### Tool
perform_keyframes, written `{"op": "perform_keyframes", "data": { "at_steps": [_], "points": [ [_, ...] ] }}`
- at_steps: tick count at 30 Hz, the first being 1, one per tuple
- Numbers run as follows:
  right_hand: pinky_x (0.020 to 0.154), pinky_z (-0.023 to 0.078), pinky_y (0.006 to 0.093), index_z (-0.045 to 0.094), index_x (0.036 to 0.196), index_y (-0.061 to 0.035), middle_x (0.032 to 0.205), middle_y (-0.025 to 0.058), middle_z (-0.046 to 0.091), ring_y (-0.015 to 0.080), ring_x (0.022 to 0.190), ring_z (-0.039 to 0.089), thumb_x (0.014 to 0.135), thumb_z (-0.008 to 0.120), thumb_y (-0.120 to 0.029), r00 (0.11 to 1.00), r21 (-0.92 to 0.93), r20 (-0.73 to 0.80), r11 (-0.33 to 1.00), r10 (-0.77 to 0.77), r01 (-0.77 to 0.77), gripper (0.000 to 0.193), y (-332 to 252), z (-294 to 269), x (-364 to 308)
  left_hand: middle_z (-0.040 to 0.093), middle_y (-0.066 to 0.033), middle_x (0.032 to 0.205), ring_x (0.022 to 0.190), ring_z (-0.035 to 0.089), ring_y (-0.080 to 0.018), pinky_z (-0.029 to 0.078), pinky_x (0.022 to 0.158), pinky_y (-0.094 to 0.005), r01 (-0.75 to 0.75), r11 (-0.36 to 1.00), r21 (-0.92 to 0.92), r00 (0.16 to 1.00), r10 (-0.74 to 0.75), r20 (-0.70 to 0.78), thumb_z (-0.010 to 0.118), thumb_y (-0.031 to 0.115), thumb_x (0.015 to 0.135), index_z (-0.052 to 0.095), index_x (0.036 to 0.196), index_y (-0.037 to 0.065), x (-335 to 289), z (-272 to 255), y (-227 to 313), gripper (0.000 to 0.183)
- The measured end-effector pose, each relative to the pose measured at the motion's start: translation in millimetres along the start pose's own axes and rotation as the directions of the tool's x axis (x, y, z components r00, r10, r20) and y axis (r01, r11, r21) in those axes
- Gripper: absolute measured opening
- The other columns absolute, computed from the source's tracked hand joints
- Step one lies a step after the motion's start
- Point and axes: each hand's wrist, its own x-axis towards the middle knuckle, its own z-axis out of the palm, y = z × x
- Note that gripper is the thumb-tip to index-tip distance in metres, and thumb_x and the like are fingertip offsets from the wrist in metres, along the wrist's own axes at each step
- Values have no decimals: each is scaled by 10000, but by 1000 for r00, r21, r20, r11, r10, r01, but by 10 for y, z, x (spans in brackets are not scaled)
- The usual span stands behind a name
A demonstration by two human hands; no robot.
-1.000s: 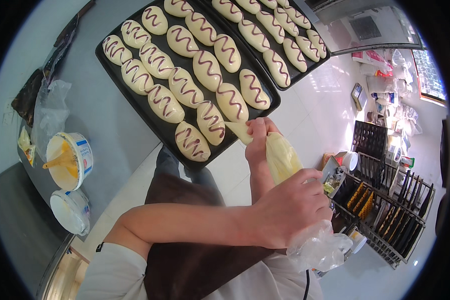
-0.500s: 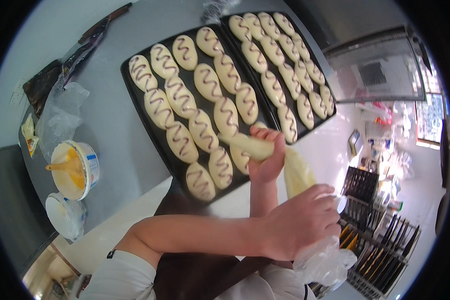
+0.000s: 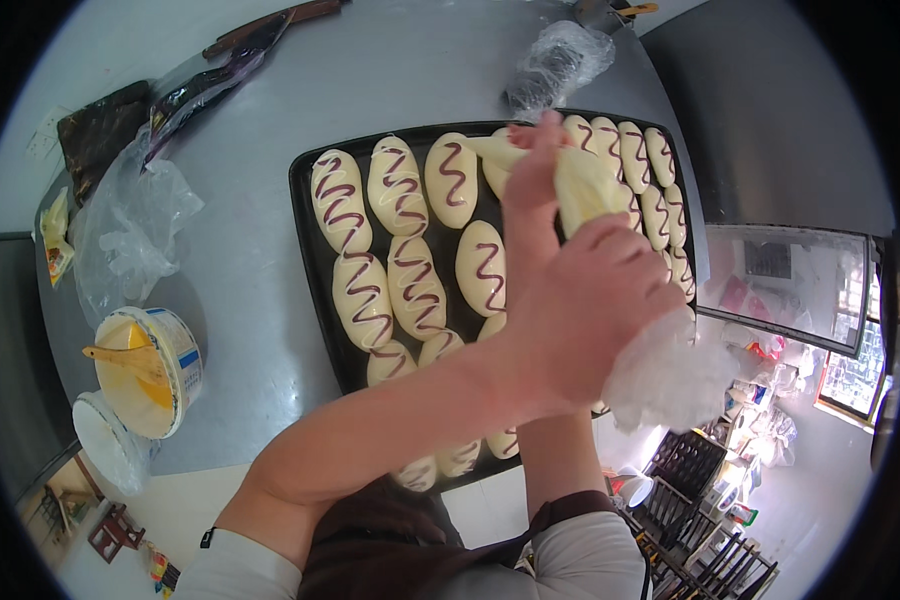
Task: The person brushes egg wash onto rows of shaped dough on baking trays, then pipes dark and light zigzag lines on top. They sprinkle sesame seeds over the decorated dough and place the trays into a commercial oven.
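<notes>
Grey steel worktable (image 3: 270, 330), bright window (image 3: 855, 375), black racks (image 3: 700, 560) below.

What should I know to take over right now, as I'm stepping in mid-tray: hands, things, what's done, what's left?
Left hand: grip shut around the upper end of the piping bag.
Right hand: grip shut on the bag near its tip, over the far row of the black tray.
Done: every roll in view carries a dark zigzag.
Left: probably the bag's pale cream; which rolls have it cannot be told.
A tub of yellow mix sits to the left.
</notes>
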Motion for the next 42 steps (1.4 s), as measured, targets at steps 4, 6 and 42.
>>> {"op": "perform_keyframes", "data": {
  "at_steps": [4,6,42],
  "points": [
    [772,556,383,475,664,-62,638,96,597,220,650,621,1027,590,-209,991,-68,65,992,113,-109,408,-172,-152,-151,618,-53,905,1005,606,-250,389,1143,-463,-29,999,-20,1000,29,-1,666,122,770,651,899,92,-51,79,140,133],
    [775,549,371,474,640,-60,631,95,578,213,641,604,1015,578,-168,985,-171,122,980,119,-97,404,-261,-207,-277,598,-34,901,992,605,-236,401,1124,-477,-8,998,-61,999,11,37,701,220,821,636,873,115,-80,136,217,135],
    [724,469,300,594,752,-42,729,38,613,141,723,579,1032,552,-292,979,-253,41,950,199,-183,378,-1094,-1989,-1437,570,-70,865,979,602,-252,352,1179,-514,30,968,-247,962,40,272,641,112,739,644,889,70,-863,944,1568,155]
  ]
}}
